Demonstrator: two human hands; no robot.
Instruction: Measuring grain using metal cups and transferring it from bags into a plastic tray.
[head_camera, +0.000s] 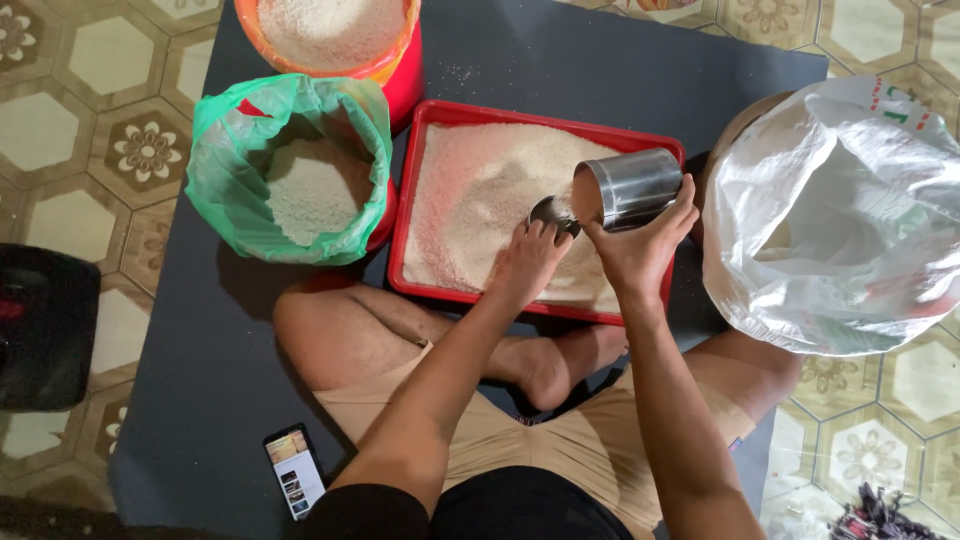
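Note:
A red tray (436, 112) full of white rice lies on a dark mat in front of my crossed legs. My right hand (640, 243) grips a shiny steel cup (630, 186), tilted on its side above the tray with its mouth facing left. My left hand (528, 260) holds a small metal scoop (553, 212) at the cup's mouth, with rice on it.
A green plastic bag (230, 180) of rice sits left of the tray, and an orange-rimmed red bucket (400, 72) of rice stands behind it. A large white sack (840, 220) is at the right. A phone (294, 470) lies on the mat by my left knee. A black object (45, 325) is at far left.

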